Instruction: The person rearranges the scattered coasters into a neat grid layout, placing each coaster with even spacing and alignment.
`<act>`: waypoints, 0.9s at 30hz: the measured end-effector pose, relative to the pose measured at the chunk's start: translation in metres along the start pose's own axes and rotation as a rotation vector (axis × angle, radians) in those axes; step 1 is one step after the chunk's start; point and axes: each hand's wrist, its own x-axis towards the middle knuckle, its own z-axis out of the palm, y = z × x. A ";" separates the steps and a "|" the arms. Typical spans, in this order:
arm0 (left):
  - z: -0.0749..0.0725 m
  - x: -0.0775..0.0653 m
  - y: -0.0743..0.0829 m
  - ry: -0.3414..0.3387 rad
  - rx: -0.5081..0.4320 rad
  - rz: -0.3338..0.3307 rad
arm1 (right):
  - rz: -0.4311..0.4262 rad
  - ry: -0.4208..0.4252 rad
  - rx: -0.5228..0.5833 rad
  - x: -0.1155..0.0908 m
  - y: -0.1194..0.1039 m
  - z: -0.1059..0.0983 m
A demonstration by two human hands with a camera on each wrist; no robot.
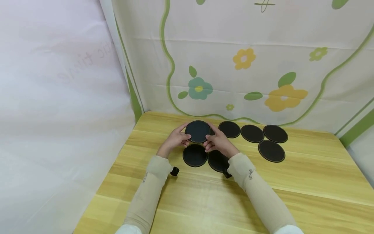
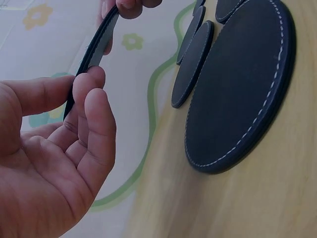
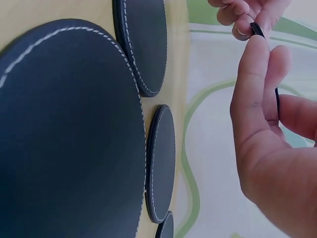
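A round black coaster [image 1: 198, 131] is held up over the table between both hands. My left hand [image 1: 176, 137] pinches its left edge, thumb on the near face and fingers behind. On the opposite edge my right hand [image 1: 219, 141] pinches it the same way. In the left wrist view the raised coaster [image 2: 94, 49] is seen nearly edge-on. Just below the hands lie two more coasters, one on the left [image 1: 194, 155] and one on the right [image 1: 217, 161], the latter partly hidden by the right hand and wrist. White stitching runs round the coaster rims in the wrist views.
To the right, several coasters lie flat: a back row with a left one [image 1: 229, 129], a middle one [image 1: 252, 133] and a right one [image 1: 275, 134], plus another coaster [image 1: 271, 151] in front. A flower-patterned cloth [image 1: 216, 65] hangs behind the wooden table [image 1: 204, 201].
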 end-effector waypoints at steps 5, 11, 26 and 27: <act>0.006 -0.003 0.000 -0.014 0.000 0.004 | 0.002 0.002 0.015 -0.006 0.002 -0.003; 0.013 -0.007 0.002 -0.025 -0.001 0.018 | 0.009 0.009 0.017 -0.013 0.002 -0.007; 0.032 -0.015 0.002 -0.059 0.023 0.033 | 0.005 -0.035 0.004 -0.036 0.006 -0.020; 0.034 -0.016 0.002 -0.061 0.024 0.033 | 0.006 -0.038 0.005 -0.037 0.007 -0.021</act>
